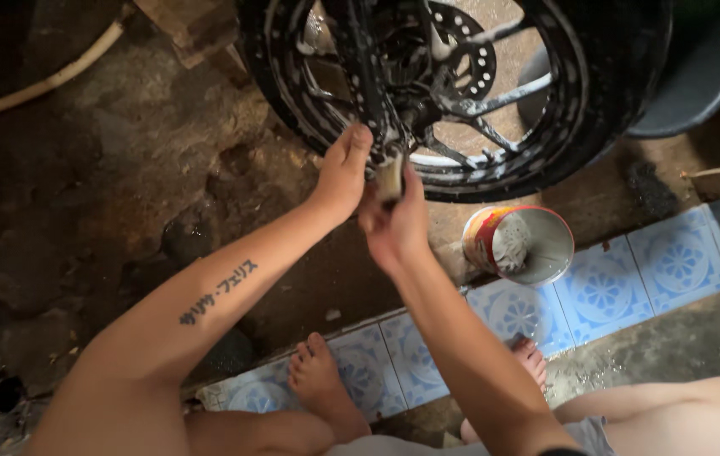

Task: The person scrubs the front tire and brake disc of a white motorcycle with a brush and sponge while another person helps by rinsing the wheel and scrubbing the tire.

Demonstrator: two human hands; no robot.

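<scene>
2 hands worked at 1 wheel [546, 127]. 1 sponge [389, 175], 1 tin can [519, 244], 1 bucket [698, 76], 1 hose [39, 80], 2 bare feet on the tiles [681, 262].

The left hand [343, 173] was closed around the lower part of a black fork leg near the hub. The right hand [395, 221] gripped the sponge, pressed against the same spot just beside the left hand's fingers.

The wheel's top was cut off by the frame edge; the hub sat behind the fork leg and was hard to make out. The sponge was mostly covered by fingers. The bucket was half hidden behind the tyre. The right foot showed toes only, under the forearm.

Wheel: black cast spokes, drilled metal brake disc, streaked with white suds. Sponge pale, squarish. Can round, red and yellow outside, grey paste within, lying tipped on the tile edge. Tiles blue with white flower pattern. Ground dark, wet, rough concrete.
</scene>
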